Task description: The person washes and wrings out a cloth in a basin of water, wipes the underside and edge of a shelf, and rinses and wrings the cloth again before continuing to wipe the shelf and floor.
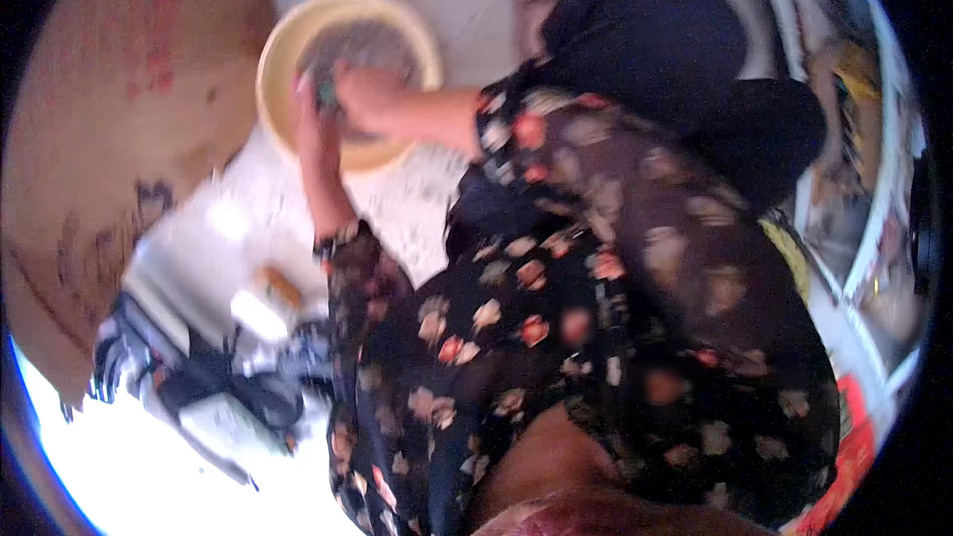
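A round cream-coloured basin [427,50] stands on the floor at the upper left, with a grey, blurred content [372,40]. My left hand [316,134] reaches over its near left rim, fingers closed around something small and dark greenish [326,94] that I cannot make out. From the right, my right hand [369,99] comes in over the basin and meets the left one at the same small thing, its fingers pressed together. Motion blur hides the details of both hands' fingertips. Both sleeves are black with a floral print.
A large brown cardboard piece [129,119] lies at the left. Below it are a small white-and-orange object [268,300] and a heap with dark straps [233,387]. My dark-clothed knees [645,40] are right of the basin. Shelf-like edges and a red item [852,447] line the right side.
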Demonstrator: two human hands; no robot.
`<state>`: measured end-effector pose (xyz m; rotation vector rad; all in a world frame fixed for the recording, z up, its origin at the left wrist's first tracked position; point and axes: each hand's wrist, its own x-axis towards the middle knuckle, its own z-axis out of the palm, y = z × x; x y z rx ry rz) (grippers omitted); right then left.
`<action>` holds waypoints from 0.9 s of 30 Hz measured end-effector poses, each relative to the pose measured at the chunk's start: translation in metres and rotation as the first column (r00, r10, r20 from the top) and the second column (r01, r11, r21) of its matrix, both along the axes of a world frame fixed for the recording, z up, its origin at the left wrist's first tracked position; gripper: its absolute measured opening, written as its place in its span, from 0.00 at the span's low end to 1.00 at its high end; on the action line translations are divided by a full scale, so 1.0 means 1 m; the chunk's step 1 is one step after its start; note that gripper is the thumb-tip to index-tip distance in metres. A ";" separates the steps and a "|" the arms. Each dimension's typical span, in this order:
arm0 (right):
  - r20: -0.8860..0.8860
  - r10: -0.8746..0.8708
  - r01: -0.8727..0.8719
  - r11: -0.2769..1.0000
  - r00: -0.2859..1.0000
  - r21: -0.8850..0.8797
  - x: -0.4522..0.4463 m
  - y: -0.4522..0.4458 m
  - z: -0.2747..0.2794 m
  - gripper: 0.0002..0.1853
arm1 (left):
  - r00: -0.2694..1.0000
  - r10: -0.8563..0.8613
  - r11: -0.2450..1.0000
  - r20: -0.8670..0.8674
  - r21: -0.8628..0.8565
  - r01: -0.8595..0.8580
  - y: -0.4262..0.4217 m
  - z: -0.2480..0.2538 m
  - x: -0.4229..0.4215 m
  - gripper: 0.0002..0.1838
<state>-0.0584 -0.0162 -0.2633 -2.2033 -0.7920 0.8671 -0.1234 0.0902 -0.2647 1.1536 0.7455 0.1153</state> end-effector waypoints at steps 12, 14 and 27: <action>-0.630 -0.247 0.455 0.870 0.736 0.191 -0.004 -0.019 0.046 0.34 | 0.977 0.139 0.947 0.165 -0.311 -0.082 0.022 -0.012 -0.039 0.27; -0.796 -0.242 0.525 0.844 0.555 0.109 0.011 -0.029 0.078 0.32 | 0.973 0.189 0.960 0.134 -0.233 -0.155 0.009 0.033 -0.015 0.26; -0.389 -0.621 0.707 0.417 0.680 0.571 0.123 -0.118 0.168 0.34 | 0.842 -0.173 0.984 0.510 0.121 0.129 -0.069 0.148 0.159 0.21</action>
